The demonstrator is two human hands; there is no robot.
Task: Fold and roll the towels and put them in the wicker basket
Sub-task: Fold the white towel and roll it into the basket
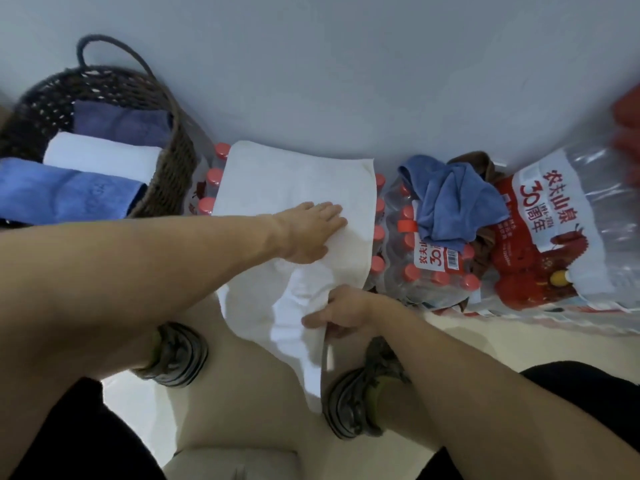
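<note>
- Head view: white towel (298, 188) spread over a pack of red-capped water bottles (379, 216), its near end hanging off the pack toward the person's feet.
- Left hand (308, 233) lies flat on the towel, fingers straight and together, palm down, pressing the cloth onto the pack. Holds nothing.
- Right hand (341, 311) sits nearer the body, below and slightly right of the left hand; thumb and curled fingers pinch the hanging edge of the towel.
- Wicker basket (173, 161) is off to the left of the left forearm; three rolled towels already inside: dark blue (121, 121), white (100, 155), lighter blue (65, 192).
- Crumpled blue towel (450, 202) lies on a second bottle pack, right of both hands, with a brown cloth (485, 251) under it. Both unfolded.
- Bigger shrink-wrapped bottle pack (554, 230) further right; shoes (180, 355) on the floor under the arms.
- Handling, my read: towel is light, soft, limp; it sags wherever unsupported and won't hold a crease unless pressed. Not slippery, not fragile.
- Bottle caps make a bumpy base, so the cloth may dip between caps; flat palm pressure helps.
- Best grip looks like corners or hem edges, pinched, one hand anchoring while the other brings the hanging end up.
- Stage guess: fold of the white towel under way, roll not yet begun.
</note>
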